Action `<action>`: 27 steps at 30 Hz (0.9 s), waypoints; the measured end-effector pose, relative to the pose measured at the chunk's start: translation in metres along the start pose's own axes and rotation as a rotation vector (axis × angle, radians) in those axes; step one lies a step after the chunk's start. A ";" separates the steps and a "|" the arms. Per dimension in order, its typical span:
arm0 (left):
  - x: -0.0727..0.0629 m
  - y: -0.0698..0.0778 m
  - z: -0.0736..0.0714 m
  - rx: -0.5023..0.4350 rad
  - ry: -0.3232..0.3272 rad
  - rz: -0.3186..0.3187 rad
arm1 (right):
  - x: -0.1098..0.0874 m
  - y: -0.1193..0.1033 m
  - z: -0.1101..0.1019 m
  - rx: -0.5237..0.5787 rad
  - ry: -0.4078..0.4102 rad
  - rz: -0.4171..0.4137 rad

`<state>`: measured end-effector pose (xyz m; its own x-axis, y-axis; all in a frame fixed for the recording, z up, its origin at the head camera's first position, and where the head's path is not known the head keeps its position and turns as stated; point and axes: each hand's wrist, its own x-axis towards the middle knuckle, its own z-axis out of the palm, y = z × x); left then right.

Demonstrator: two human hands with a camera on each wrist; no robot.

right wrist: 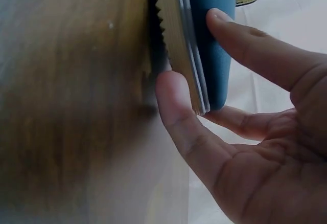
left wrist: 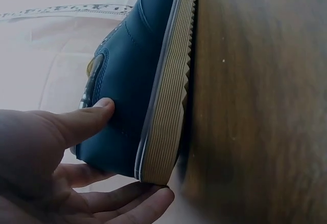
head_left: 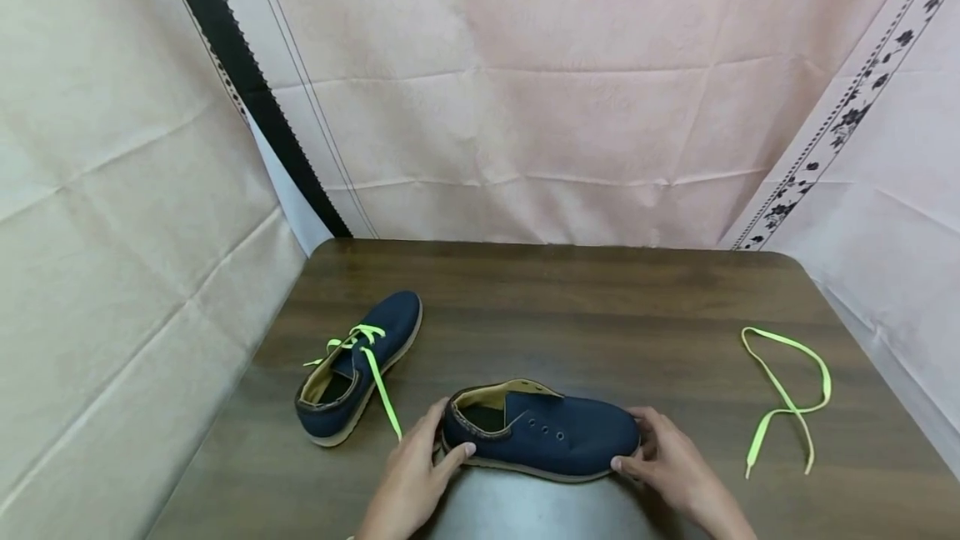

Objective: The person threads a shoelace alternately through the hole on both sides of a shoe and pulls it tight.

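Observation:
A navy shoe [head_left: 577,432] without a lace lies sideways at the front of the table, toe to the right, its empty eyelets showing. My left hand [head_left: 416,473] grips the heel, thumb on the near side and fingers around the back. At the toe, my right hand [head_left: 671,461] holds the other end between thumb and fingers. The left wrist view shows the ridged tan sole [left wrist: 166,96] close over the wood. In the right wrist view a fingertip [right wrist: 173,88] lies against the sole's edge at the toe.
Left of the hands stands a second navy shoe [head_left: 397,327] with a neon green lace [head_left: 381,386] partly threaded, one end trailing toward my left hand. A loose neon green lace [head_left: 787,407] lies looped at the right of the brown table [head_left: 570,298]. Pale cloth [head_left: 525,123] hangs behind.

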<state>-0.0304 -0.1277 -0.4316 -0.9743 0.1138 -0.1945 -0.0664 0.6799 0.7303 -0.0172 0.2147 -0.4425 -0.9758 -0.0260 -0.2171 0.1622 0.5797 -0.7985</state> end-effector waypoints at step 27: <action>-0.012 0.042 0.034 0.453 0.228 0.551 | -0.019 0.081 -0.101 -0.838 0.233 -0.463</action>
<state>-0.0143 -0.0756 -0.4209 -0.8647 0.4041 0.2982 0.4910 0.8054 0.3322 -0.0007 0.3443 -0.4466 -0.9358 -0.2872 0.2043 -0.3120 0.9447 -0.1013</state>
